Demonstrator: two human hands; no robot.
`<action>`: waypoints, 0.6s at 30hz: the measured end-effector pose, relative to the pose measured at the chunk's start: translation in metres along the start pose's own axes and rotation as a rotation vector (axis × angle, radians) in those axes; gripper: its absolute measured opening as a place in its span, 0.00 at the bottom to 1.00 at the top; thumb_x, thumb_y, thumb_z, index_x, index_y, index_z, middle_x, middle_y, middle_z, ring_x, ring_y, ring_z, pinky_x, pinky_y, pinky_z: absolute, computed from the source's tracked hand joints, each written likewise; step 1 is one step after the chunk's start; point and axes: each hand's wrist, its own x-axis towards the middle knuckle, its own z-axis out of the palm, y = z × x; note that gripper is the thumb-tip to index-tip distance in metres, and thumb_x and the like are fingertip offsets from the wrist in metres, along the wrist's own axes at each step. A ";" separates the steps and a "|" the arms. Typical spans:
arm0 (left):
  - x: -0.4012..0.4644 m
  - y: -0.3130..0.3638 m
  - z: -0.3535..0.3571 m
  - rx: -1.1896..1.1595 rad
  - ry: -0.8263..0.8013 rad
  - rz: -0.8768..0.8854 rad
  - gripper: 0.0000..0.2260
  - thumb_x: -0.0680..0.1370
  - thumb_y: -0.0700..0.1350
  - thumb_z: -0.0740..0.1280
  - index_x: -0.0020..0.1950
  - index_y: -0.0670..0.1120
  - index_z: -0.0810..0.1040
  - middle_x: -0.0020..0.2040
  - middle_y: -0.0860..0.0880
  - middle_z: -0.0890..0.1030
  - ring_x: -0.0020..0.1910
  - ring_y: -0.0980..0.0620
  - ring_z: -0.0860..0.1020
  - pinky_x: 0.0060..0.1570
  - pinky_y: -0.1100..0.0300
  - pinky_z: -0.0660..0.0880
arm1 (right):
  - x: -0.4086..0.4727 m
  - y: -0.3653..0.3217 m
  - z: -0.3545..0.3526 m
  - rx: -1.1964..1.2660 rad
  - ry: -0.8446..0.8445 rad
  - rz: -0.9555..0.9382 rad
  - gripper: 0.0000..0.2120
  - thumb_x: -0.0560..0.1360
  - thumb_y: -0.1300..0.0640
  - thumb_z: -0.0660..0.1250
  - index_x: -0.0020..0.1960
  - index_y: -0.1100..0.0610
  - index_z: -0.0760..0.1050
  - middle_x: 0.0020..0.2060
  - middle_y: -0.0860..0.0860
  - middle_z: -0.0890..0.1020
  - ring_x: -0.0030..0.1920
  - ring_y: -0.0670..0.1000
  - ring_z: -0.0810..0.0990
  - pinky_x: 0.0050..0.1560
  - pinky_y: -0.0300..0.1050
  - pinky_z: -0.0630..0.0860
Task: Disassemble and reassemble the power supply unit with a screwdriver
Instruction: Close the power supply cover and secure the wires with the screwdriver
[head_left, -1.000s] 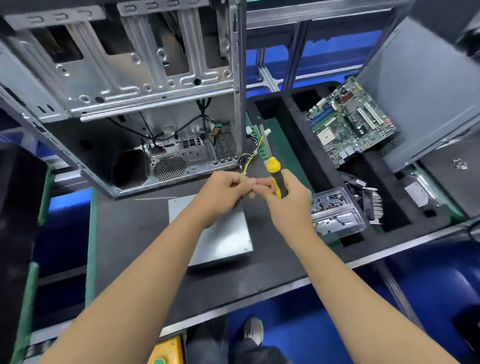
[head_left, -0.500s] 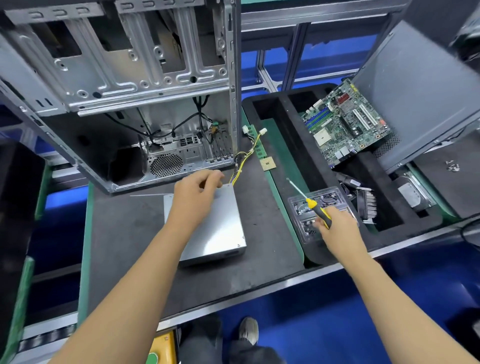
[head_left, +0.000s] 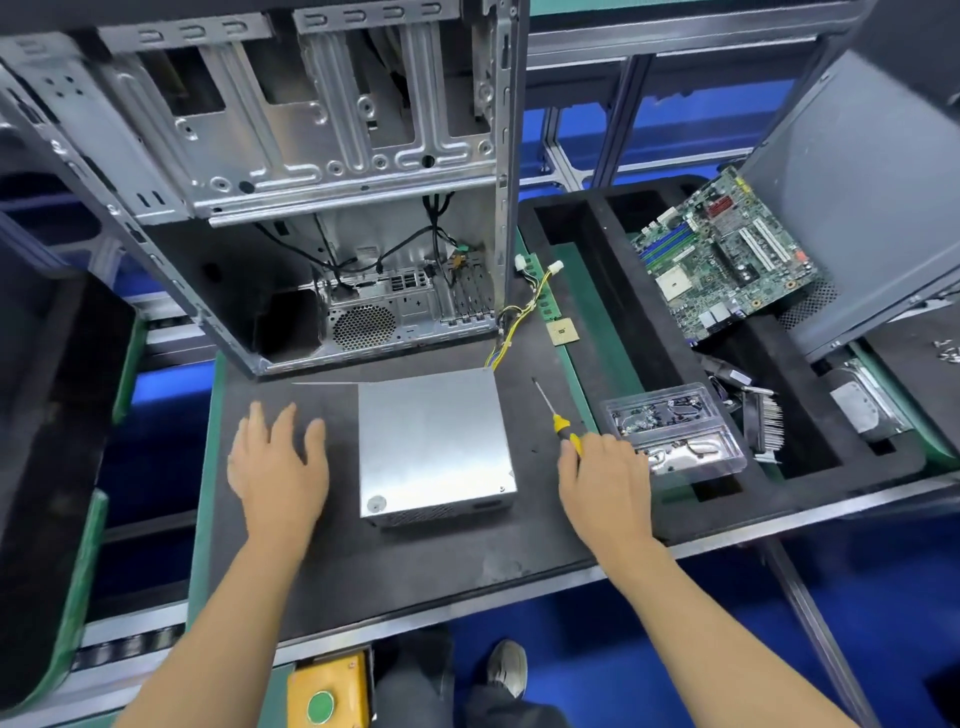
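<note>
The power supply unit, a plain silver metal box, is seen lying flat on the black mat of the table, approx. centred between the two hands and touched by neither. A yellow/black cable bundle is run from its far right corner up toward white connectors beside the open PC case, which is stood at the back left w/ its side panel off.

The left hand is held flat, fingers straight and spread, palm down over the mat just left of the PSU; nothing is held. The right hand is curled round the yellow-and-black handle of the screwdriver, whose shaft is pointed away and to the left, tip near the mat right of the PSU; contact w/ the mat cannot be told.

Just right of that hand a clear plastic parts tray w/ small hardware is seen. Further right, in black foam compartments, a green motherboard is leaned tilted, and a finned heatsink is laid nearby. A small square CPU chip is set on the mat near the cables.
</note>
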 end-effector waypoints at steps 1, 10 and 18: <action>-0.008 -0.010 0.005 0.094 -0.072 -0.037 0.24 0.83 0.56 0.58 0.76 0.46 0.69 0.80 0.39 0.58 0.78 0.39 0.54 0.73 0.34 0.53 | 0.001 -0.007 0.003 -0.009 -0.009 0.003 0.13 0.80 0.50 0.62 0.40 0.56 0.74 0.33 0.52 0.77 0.36 0.57 0.76 0.37 0.50 0.68; -0.040 -0.036 0.020 0.471 -0.279 0.051 0.37 0.76 0.72 0.45 0.81 0.59 0.42 0.82 0.45 0.39 0.79 0.39 0.38 0.69 0.24 0.43 | -0.007 -0.028 0.025 -0.041 0.057 -0.108 0.27 0.75 0.48 0.64 0.72 0.54 0.68 0.65 0.60 0.70 0.59 0.63 0.70 0.56 0.58 0.66; -0.040 -0.029 0.017 0.470 -0.287 0.041 0.40 0.70 0.73 0.32 0.81 0.60 0.39 0.82 0.47 0.40 0.79 0.40 0.37 0.70 0.25 0.43 | -0.025 -0.016 0.032 -0.088 -0.130 -0.344 0.30 0.75 0.47 0.54 0.77 0.46 0.61 0.80 0.51 0.51 0.78 0.69 0.45 0.62 0.84 0.51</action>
